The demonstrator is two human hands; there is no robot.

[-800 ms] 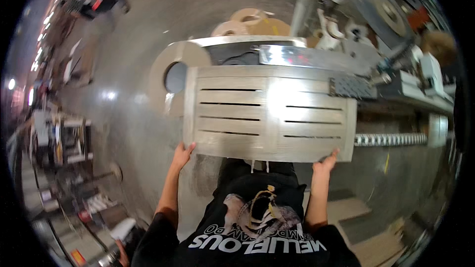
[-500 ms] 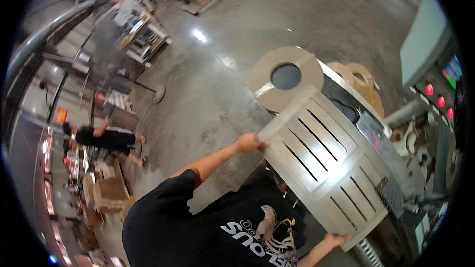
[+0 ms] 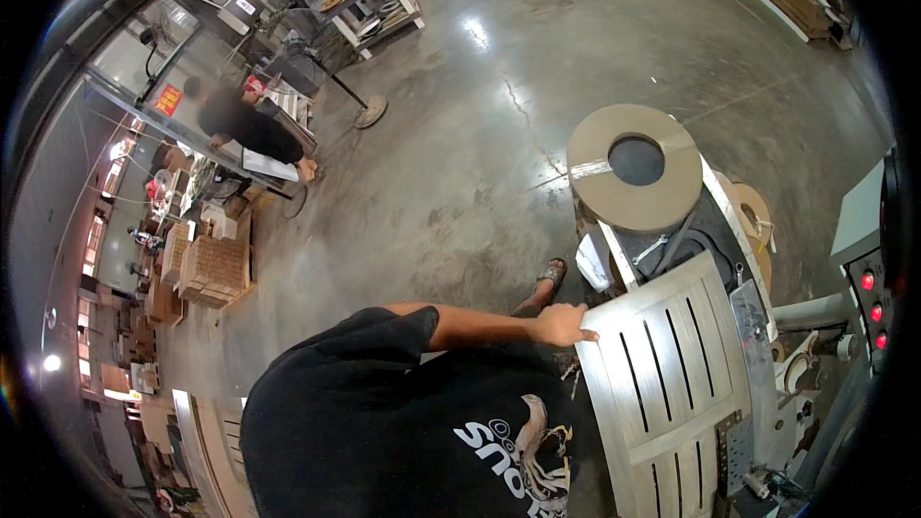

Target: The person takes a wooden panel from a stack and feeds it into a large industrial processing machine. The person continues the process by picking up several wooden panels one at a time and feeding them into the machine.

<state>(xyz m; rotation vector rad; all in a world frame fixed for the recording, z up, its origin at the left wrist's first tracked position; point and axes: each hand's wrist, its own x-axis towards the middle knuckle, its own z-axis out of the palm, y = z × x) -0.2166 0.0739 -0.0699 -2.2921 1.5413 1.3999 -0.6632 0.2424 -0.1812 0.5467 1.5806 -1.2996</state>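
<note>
A pale, wood-toned slatted panel [image 3: 628, 393] with long dark slots in two framed sections lies to my right, running off the lower edge of the view. My left hand [image 3: 564, 325] grips its far left corner, thumb over the top face and fingers around the edge. My right hand is out of view. Along its right side the panel meets a machine with a perforated metal plate [image 3: 736, 456] and a clear guard plate [image 3: 751, 341]. Just beyond the panel, a large roll of tan edge-banding tape [image 3: 595, 197] rests flat on the machine's end.
Red-lit buttons [image 3: 876, 311] sit on a control box at the right. More tan rolls [image 3: 753, 206] are behind the machine. Another person [image 3: 251, 125] is at the left, near stacked pieces on a pallet [image 3: 213, 269]. A stand with a round base [image 3: 370, 111] stands on the floor.
The panel has swung round and moved lower right, its slots now nearer upright in view. My left hand stays on its corner, while my right hand has left the view. My view has turned.
</note>
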